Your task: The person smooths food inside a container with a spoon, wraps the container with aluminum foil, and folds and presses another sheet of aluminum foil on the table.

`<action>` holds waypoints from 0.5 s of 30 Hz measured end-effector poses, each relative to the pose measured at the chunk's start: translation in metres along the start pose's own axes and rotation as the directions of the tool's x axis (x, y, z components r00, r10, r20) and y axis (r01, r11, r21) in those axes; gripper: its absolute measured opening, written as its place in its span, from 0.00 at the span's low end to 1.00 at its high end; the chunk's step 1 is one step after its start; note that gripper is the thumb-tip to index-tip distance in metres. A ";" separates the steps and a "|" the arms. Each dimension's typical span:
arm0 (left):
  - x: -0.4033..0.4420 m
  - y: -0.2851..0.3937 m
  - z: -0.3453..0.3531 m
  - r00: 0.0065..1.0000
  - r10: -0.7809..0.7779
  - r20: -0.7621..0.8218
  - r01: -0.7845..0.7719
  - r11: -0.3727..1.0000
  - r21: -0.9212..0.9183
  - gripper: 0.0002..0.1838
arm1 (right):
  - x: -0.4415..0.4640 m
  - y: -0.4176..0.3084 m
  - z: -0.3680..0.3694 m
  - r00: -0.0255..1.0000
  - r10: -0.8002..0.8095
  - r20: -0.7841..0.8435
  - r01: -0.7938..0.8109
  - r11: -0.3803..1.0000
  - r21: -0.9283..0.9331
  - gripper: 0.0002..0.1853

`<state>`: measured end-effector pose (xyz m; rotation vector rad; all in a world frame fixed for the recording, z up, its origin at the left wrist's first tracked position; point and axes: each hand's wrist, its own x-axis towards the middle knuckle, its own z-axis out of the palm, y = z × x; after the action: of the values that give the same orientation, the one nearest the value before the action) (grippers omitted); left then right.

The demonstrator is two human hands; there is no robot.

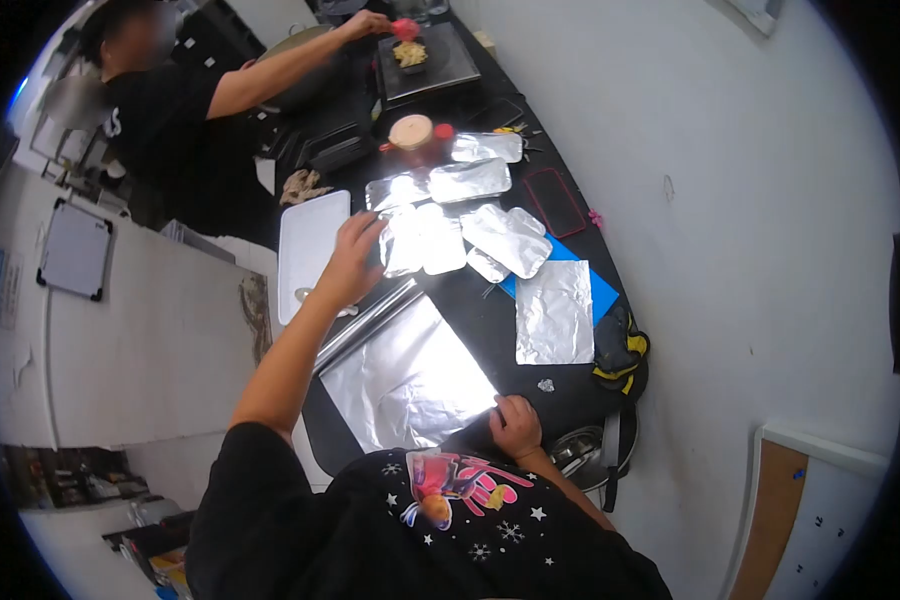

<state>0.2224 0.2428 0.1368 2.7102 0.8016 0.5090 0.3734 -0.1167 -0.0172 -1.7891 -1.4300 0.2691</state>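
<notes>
Nearest is a printed black shirt (470,550), by which the near edge of the foil sheet (410,375) could be creased if the body is leaned in. At eleven o'clock from the sheet, a white tray (312,235) could be nudged by a careless forearm. Left hand (353,255), also at eleven, is held with fingers apart beside the wrapped packs (445,240); whether they are touched cannot be told. Between ten and eleven, the foil roll (368,328) could be set rolling by an uneven pull, and the sheet skewed. Packs at twelve could be dented by a low wrist. At four, right hand (516,428) is placed at the sheet's corner; whether it is pinched cannot be told, but thin foil could be torn by a sharp tug.
</notes>
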 end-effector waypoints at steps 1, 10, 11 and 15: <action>-0.034 -0.009 -0.004 0.997 -0.013 -0.076 0.012 1.000 -0.004 0.41 | 0.000 -0.001 -0.001 1.000 0.004 0.008 -0.004 1.000 0.003 0.13; -0.308 -0.008 0.018 0.805 -0.533 -0.262 0.544 0.838 -0.032 0.34 | -0.002 -0.005 0.004 1.000 0.003 0.022 -0.002 0.998 -0.057 0.15; -0.326 -0.003 0.026 0.813 -0.533 -0.233 0.539 0.841 -0.041 0.34 | -0.002 -0.006 0.004 1.000 0.012 0.028 -0.010 0.997 -0.075 0.15; -0.360 0.025 0.042 0.846 -0.504 -0.173 0.494 0.864 -0.103 0.34 | -0.001 -0.003 0.007 1.000 -0.009 0.020 0.011 0.995 -0.094 0.14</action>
<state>-0.0309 0.0127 0.0162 2.2845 1.4656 0.6585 0.3670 -0.1143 -0.0197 -1.8594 -1.4866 0.2174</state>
